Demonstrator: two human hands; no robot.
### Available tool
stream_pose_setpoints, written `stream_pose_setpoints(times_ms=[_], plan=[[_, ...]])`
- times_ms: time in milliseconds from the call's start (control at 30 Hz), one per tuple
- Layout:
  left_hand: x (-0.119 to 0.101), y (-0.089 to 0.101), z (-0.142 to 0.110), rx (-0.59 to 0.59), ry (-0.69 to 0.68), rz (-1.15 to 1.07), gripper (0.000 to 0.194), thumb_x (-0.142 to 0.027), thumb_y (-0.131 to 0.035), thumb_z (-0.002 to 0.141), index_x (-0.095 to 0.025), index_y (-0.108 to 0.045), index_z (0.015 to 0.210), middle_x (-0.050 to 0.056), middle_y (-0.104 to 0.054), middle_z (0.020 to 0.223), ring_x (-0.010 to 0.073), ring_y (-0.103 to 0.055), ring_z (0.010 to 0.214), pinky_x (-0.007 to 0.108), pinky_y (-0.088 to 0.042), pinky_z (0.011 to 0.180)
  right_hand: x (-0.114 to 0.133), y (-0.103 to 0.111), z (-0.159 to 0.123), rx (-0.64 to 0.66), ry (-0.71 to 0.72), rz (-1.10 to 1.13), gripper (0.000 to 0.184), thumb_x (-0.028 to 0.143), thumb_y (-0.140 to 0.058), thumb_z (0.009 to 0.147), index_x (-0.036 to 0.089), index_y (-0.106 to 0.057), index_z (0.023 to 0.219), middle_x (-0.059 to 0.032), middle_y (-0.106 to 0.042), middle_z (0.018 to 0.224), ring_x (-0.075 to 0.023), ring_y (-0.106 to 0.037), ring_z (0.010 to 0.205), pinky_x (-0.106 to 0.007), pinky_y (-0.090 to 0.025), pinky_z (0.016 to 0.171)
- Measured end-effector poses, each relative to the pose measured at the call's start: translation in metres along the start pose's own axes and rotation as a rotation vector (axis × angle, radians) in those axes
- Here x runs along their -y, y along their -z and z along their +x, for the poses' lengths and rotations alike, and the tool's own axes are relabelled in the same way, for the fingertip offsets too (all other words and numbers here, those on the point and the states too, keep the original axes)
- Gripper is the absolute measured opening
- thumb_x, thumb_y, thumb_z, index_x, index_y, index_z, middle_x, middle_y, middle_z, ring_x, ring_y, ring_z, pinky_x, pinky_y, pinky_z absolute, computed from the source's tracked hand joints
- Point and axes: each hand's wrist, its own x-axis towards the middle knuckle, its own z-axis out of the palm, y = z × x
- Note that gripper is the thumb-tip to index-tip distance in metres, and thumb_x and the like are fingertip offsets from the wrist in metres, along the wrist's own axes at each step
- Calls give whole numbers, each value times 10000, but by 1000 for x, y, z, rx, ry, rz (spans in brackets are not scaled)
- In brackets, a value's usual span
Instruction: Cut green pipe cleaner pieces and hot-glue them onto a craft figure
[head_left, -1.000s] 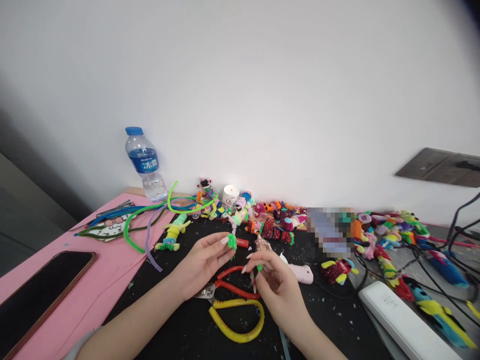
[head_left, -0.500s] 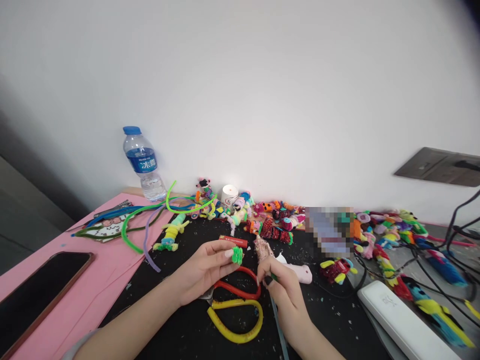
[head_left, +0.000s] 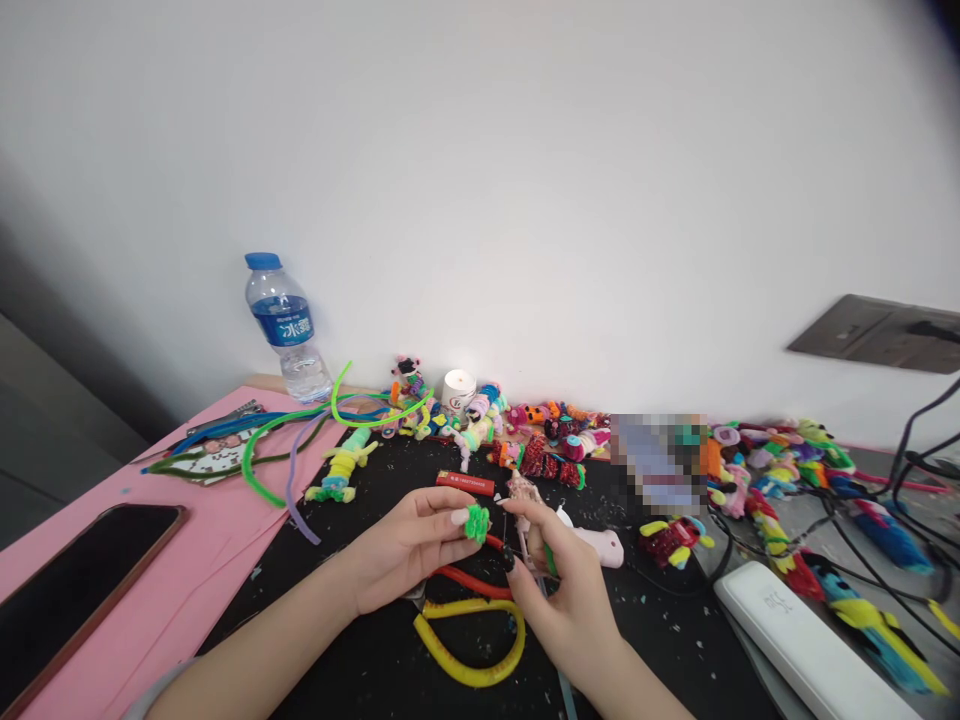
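Observation:
My left hand (head_left: 416,545) pinches a small bright green coil of pipe cleaner (head_left: 478,524) between thumb and fingers. Close beside it, my right hand (head_left: 562,575) has its index finger raised and its thumb apart from it. A green bit of pipe cleaner (head_left: 550,561) shows among its curled fingers. The right thumb's tip looks black; whether that is a nail or a small piece, I cannot tell. Below the hands lie pliers with red and yellow handles (head_left: 480,676), their head mostly hidden by my left hand.
A yellow-green pipe-cleaner figure (head_left: 343,465), loose pipe cleaners (head_left: 259,465), a phone (head_left: 97,570) and a water bottle (head_left: 289,325) stand or lie leftward. Behind are a red lighter-like stick (head_left: 465,484) and a pinkish glue gun (head_left: 600,546). Rightward are a white power bank (head_left: 802,640) and cables (head_left: 832,545).
The green coil in my left hand has turned and moved slightly right and down. My right hand closed its thumb and index finger, then spread them again near the coil.

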Motion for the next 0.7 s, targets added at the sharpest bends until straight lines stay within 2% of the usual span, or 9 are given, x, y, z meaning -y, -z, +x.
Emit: stream_pose_setpoints(times_ms=[133,700], plan=[[-1,0,0,35,10,2,142,-138,-725,702,-130,-681,837,52,-690,829,148,-639,829,269,-494,816,-1,-2,1,-7,-25,-56,380,175,-544,746,181,-491,1122,75,-328,582,-111,-368,490,-216,-340,495],[1,0,1,7,52,66,109,-122,-723,700,-135,-674,797,29,-677,797,133,-630,793,274,-505,788,-7,-9,1,14,-11,-69,203,167,-541,784,159,-608,976,86,-283,533,-99,-341,449,-194,-327,461]])
